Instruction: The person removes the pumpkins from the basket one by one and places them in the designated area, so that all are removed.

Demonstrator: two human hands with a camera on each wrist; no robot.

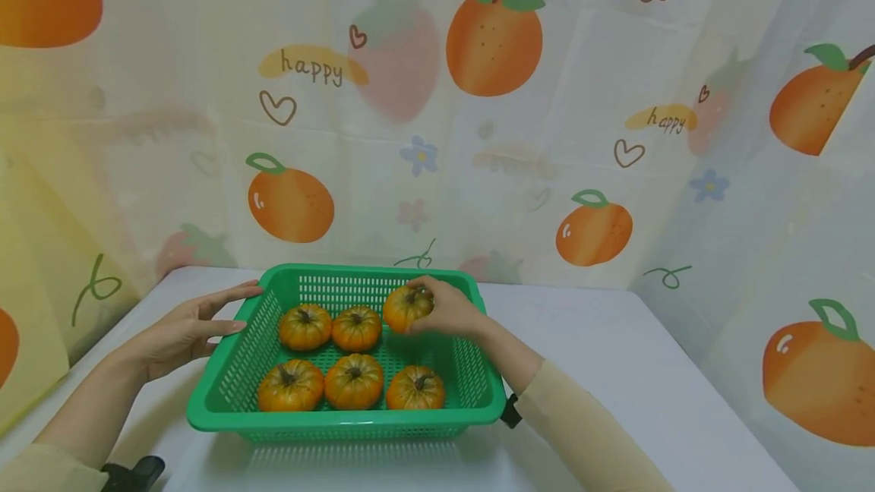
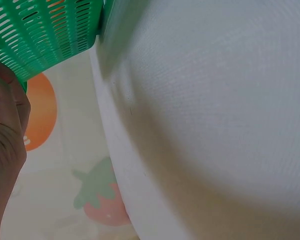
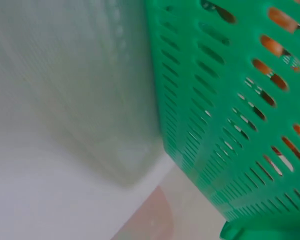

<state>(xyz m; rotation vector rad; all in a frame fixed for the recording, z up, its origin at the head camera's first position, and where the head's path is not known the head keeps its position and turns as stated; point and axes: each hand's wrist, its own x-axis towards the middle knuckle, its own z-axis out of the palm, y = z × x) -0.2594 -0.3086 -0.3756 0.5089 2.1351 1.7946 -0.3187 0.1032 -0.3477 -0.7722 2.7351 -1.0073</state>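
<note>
A green plastic basket with slotted walls stands on the table. My right hand grips a small orange pumpkin inside the basket's back right part, thumb on the near side and fingers over the top. Two pumpkins sit to its left in the back row, and three more line the front row. At the left rim, my left hand holds the edge between thumb and fingers; its bent fingers show against the rim in the left wrist view. In the right wrist view the basket's wall hides the right hand.
The white table extends to the right of the basket. Behind it hangs a pale curtain printed with oranges, strawberries and flowers, which also runs along both sides. Black wrist straps show at the sleeves.
</note>
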